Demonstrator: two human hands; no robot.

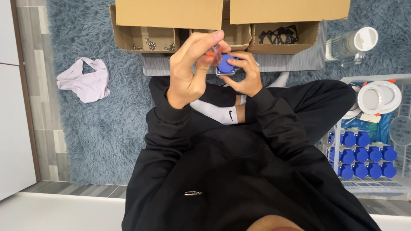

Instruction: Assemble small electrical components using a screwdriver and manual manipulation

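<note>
Head view looks straight down on a person in black sitting cross-legged on a shaggy blue-grey rug (107,128). Both hands are raised together in front of the chest, just below a row of open cardboard boxes (171,25).

On the left of the picture, the left hand (188,72) is curled, fingers bent and thumb pressed in, pinching a small tool with an orange and clear handle (212,54) between thumb and fingertips. Its tip is hidden behind the fingers, so whether it touches anything cannot be told.

To its right, the right hand (246,72) grips a blue socket part (227,65) with a round face on a squarish base. The fingers wrap around its right and lower edges and the thumb lies along its top. That part sits between the two hands, above the crossed legs and just in front of the middle box.

One box on the left holds loose metal screws (150,43); another on the right holds black gaskets (278,35). A pale pink cloth (85,81) lies on the rug well off to the left. At the right a wire basket (338,128) holds rows of more blue socket parts (368,158), with white round covers (379,96) above them.
</note>
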